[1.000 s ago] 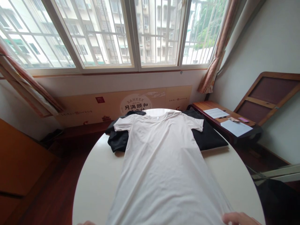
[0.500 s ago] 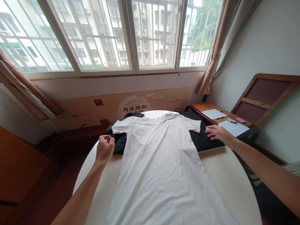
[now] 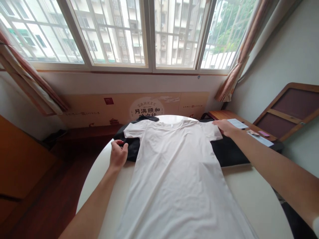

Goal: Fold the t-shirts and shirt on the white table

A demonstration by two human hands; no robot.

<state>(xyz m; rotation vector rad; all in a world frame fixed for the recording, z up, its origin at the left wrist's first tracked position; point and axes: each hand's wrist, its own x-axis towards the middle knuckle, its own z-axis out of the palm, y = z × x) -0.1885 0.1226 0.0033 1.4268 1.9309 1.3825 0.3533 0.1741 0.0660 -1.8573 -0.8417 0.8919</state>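
A white short-sleeved T-shirt [image 3: 174,166] lies spread out, collar at the far end and its lower part running toward me. My right hand [image 3: 225,127] pinches the hem of the right-hand sleeve between thumb and fingers. Just below the left-hand sleeve, my left hand [image 3: 119,154] hovers with loosely curled fingers, the thumb apart from them; nothing shows in it. Black cloth [image 3: 231,152] is under the shirt and sticks out on both sides, close to each hand. All of this rests on a round white table [image 3: 99,179].
A wooden side table [image 3: 216,115] at the right bears papers [image 3: 236,123] and a pink item [image 3: 263,133]. Behind it leans a wood-framed panel [image 3: 281,109]. A printed board [image 3: 99,109] stands below the barred window [image 3: 119,33]. Curtains [image 3: 236,73] hang at both sides.
My right hand has moved inward from beside the shirt and taken hold of the sleeve hem. My left hand stays near the other sleeve. The view has turned slightly left.
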